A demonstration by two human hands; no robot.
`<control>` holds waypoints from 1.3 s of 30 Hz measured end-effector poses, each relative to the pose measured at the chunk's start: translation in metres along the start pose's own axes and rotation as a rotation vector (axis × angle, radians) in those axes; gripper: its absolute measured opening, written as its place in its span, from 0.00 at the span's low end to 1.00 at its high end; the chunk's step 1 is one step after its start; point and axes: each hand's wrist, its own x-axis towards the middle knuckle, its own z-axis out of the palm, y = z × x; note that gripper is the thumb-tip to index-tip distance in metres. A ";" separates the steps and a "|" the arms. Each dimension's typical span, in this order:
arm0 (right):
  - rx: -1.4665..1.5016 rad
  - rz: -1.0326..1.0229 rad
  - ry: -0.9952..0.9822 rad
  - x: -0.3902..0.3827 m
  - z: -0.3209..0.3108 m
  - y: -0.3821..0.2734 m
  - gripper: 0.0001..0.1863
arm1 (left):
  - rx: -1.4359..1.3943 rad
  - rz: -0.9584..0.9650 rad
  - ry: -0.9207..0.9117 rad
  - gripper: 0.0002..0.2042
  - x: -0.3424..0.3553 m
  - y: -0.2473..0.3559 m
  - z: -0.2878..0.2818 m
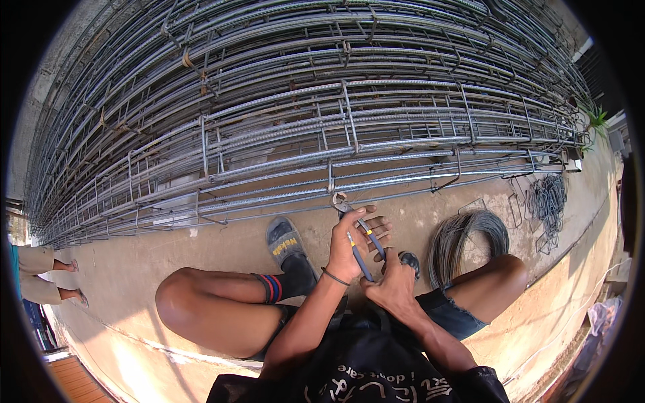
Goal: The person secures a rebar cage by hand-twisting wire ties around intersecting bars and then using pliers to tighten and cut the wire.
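Both hands are on a pair of end-cutting pincers (340, 203) with dark blue and yellow handles. Its metal jaws point away from me, just short of the nearest steel bars, and its handles stand apart. My left hand (346, 248) holds the tool below the jaws, thumb along it and fingers half curled on the far side. Lower down, my right hand (396, 285) grips around the handle ends. A reinforcing-bar cage (349, 121) of long ribbed bars and square stirrups runs across in front of me. No wire shows in the jaws.
A coil of tie wire (440, 245) lies by my right knee, with a heap of bent wire pieces (545, 205) beyond it. My sandalled foot (285, 242) is close to the cages. At far left another person's legs (40, 275) stand on the concrete floor (127, 295).
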 end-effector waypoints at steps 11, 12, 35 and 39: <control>0.623 0.046 -0.420 -0.007 -0.033 -0.007 0.28 | -0.371 -0.308 -0.786 0.15 0.031 -0.002 -0.053; 1.200 0.250 -0.646 -0.005 -0.032 -0.007 0.29 | -0.423 -0.322 -0.825 0.17 0.031 -0.003 -0.054; 1.452 0.539 -1.096 0.020 -0.017 0.011 0.08 | 0.035 -0.180 -0.068 0.16 0.005 0.010 -0.015; 1.560 0.489 -1.109 0.014 0.000 0.021 0.09 | 0.031 -0.168 -0.120 0.13 0.006 0.009 -0.022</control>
